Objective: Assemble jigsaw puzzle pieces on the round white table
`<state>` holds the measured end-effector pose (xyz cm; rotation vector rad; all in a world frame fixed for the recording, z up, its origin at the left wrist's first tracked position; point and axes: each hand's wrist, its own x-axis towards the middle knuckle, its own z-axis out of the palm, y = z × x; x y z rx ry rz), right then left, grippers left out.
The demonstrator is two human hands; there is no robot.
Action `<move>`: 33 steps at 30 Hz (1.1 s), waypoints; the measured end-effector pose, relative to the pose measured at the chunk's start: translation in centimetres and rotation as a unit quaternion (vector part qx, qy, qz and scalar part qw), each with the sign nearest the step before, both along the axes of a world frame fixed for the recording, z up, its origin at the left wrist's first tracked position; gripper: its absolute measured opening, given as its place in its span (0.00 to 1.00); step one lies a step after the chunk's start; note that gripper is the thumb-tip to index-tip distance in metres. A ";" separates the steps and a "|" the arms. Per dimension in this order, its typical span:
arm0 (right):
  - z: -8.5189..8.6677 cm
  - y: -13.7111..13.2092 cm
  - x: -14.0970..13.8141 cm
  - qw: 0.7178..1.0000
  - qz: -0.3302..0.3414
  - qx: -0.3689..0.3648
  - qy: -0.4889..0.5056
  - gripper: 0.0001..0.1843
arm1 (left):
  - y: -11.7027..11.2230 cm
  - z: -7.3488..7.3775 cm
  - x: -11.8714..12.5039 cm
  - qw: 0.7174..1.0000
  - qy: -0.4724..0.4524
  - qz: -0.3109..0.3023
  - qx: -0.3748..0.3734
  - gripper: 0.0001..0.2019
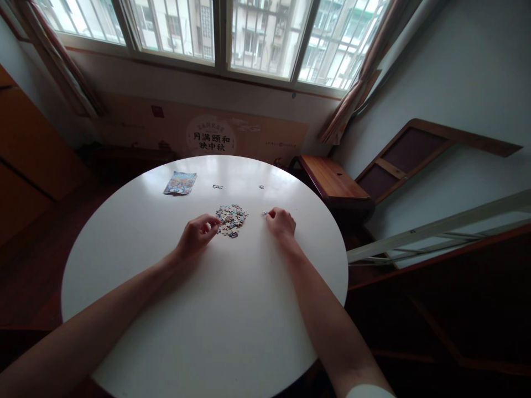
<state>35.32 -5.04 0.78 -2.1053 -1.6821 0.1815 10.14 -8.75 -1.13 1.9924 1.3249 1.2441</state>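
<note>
A loose pile of small jigsaw puzzle pieces (233,217) lies near the middle of the round white table (199,320). At the pile's left edge is my left hand (199,231), its fingers curled and the fingertips close together; whether a piece is between them is too small to see. My right hand (282,222) rests on the table to the right of the pile, closed, with its fingertips at a small pale puzzle piece (264,213). Beyond the pile lie a short joined strip of puzzle pieces (217,187) and another small puzzle piece (261,187).
A colourful printed picture sheet or packet (180,183) lies at the table's far left. Past the table's far right edge stands a wooden stool or cabinet (334,178). Barred windows (265,38) and a printed banner (244,132) are along the far wall.
</note>
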 end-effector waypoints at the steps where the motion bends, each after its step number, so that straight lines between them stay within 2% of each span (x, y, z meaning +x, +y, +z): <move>1: 0.0 0.1 0.2 1.000 -0.009 -0.005 -0.007 0.08 | 0.0 0.0 0.0 1.000 0.001 -0.001 0.001 0.09; 5: -0.1 0.2 0.4 0.999 -0.026 -0.019 -0.025 0.10 | 0.0 0.1 0.0 1.000 0.006 -0.003 0.006 0.08; 15: 0.1 0.1 0.1 0.998 -0.018 -0.049 -0.046 0.11 | 0.1 0.0 -0.1 1.000 0.012 -0.005 0.017 0.08; 27: -0.1 0.0 0.1 0.997 -0.012 -0.050 -0.062 0.13 | 0.1 0.0 0.0 1.000 0.011 -0.008 0.014 0.08; 33: 0.9 -0.4 -0.3 0.992 0.007 -0.093 -0.088 0.13 | 0.2 -0.2 -0.1 1.000 0.014 -0.008 0.013 0.08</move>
